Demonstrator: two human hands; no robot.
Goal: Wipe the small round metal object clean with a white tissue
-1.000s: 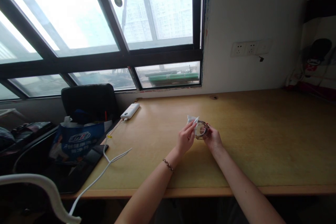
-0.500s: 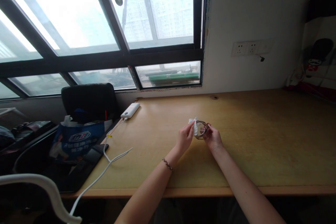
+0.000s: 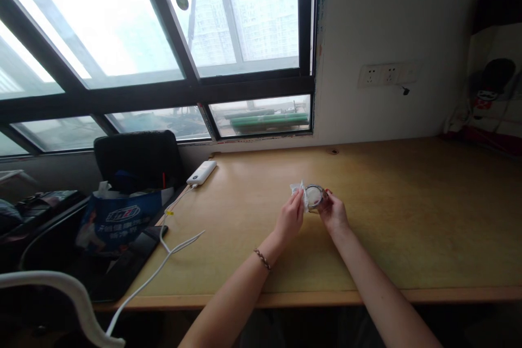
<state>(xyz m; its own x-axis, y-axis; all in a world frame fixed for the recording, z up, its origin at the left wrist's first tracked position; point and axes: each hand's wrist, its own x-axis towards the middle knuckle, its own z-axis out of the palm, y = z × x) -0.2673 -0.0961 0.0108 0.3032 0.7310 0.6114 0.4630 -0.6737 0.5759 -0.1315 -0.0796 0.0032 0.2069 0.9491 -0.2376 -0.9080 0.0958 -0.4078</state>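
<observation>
Over the middle of the table, my right hand (image 3: 334,213) is closed around the right side of a clear glass jar (image 3: 314,197) with a round rim. The rim faces up towards me. My left hand (image 3: 290,216) is closed on a crumpled white tissue (image 3: 299,190) and presses it against the jar's left side. Part of the tissue sticks out beyond the fingertips. The jar's lower part is partly hidden by my fingers, and I cannot tell whether it touches the table.
The wooden table (image 3: 408,228) stretches below my arms. A white power bank (image 3: 202,172) lies at its left edge, with a white cable (image 3: 169,253) running down. To the left stand a black chair (image 3: 138,155) and a blue bag (image 3: 116,223). Wall sockets (image 3: 381,74) are behind.
The jar has turned so its round end shows more fully towards me. My left fingers and the tissue have shifted slightly along its left side.
</observation>
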